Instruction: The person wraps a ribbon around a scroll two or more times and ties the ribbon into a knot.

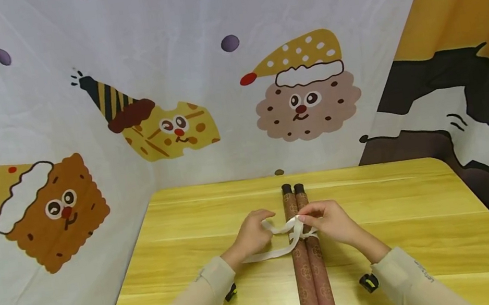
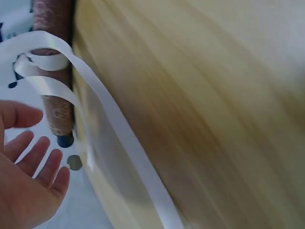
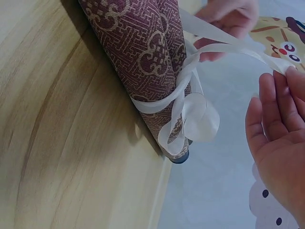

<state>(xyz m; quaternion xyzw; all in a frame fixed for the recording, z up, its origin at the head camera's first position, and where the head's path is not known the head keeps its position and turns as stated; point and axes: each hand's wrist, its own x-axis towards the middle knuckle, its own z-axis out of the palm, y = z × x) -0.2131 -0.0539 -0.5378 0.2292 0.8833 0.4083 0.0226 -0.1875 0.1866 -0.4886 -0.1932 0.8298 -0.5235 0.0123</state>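
A scroll [image 1: 304,270], rolled from both ends into two side-by-side rolls with reddish-brown patterned backing and dark rod ends, lies lengthwise on the table. White ribbon [image 3: 153,105] wraps around it, with a loop hanging at its side in the right wrist view. My right hand [image 1: 331,219] pinches a raised stretch of the ribbon between thumb and fingertips, just above the rolls. On the other side, my left hand [image 1: 252,233] is beside the ribbon; its thumb and loosely bent fingers stand apart in the left wrist view, holding nothing. One long ribbon tail [image 2: 128,136] trails leftward beneath that hand.
The scroll rests on a yellow wood-grain table [image 1: 178,215]. Behind and to the left hangs a white cloth [image 1: 186,19] printed with cartoon biscuits and cheese. Another printed part, orange and black, hangs at the right.
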